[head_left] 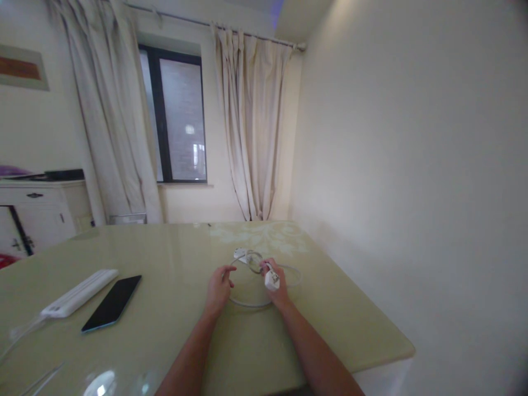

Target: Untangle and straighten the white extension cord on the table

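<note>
- Head view, nearest: a phone (pixel 112 304) and a long white block (pixel 80 294) lie side by side on the table (pixel 165 352), well apart from the hands;
- left hand (pixel 219 285) curls narrow around the cable (pixel 249 304); right hand (pixel 281 289) closes on its other side, by the white plug (pixel 271 281);
- loops lie between and beyond the hands; they cross, so a hard tug could tighten a tangle;
- farther, a small white piece (pixel 240 254) sits by the loops; a snag might drag it;
- last, curtains (pixel 256 121) and window (pixel 183 118).

No text, label, brand, number or sign can be read on any of the surfaces shown here.
</note>
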A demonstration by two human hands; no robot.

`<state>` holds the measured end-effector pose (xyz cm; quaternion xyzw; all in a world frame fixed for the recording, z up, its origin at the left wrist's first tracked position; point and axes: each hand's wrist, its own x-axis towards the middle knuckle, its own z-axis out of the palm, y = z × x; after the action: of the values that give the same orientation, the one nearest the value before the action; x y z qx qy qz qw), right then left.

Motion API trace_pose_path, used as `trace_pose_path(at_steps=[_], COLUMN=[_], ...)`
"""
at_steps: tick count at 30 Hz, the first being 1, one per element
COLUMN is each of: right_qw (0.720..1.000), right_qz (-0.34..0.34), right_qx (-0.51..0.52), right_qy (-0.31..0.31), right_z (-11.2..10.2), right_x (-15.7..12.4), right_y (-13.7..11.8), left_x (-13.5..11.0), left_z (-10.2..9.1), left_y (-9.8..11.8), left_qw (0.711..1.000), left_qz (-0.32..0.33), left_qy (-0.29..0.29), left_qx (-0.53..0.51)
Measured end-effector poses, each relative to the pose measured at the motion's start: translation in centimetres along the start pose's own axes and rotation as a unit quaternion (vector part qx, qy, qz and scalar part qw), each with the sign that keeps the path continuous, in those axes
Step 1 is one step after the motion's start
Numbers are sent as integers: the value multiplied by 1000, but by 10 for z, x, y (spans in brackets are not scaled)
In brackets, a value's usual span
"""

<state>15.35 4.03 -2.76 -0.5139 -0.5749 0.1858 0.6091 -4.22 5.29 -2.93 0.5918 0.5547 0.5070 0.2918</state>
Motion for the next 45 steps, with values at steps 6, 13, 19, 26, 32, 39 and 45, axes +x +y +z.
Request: trace_pose_path(at_steps=[6, 13, 19, 26, 32, 39, 45], right_qw=[983, 983, 986, 991, 999, 982, 954], right_qz=[78, 76, 69, 0, -11, 61, 53], right_qx=[164, 166, 144, 74, -4, 166, 289], right_qy=[4, 13, -43, -112, -47, -71, -51], right_z=[6, 12, 14, 16, 18, 17, 6], right_x=[3, -6, -12, -17, -15, -12, -10], right_y=[-9, -27, -24, -19, -23, -26, -37], left_x=[-13, -30, -31, -29, -25, -26, -22], left_z=[4, 18, 26, 23, 23, 20, 18], left_y=[-6, 1, 10, 1, 7, 20, 17], left_qw=[984, 879, 950, 978, 975, 977, 982], left_qz=[85, 255, 230, 170, 168, 185, 187], left_qy=[24, 168, 53, -96, -142, -82, -9], left_qx=[152, 367, 205, 77, -31, -71, -29])
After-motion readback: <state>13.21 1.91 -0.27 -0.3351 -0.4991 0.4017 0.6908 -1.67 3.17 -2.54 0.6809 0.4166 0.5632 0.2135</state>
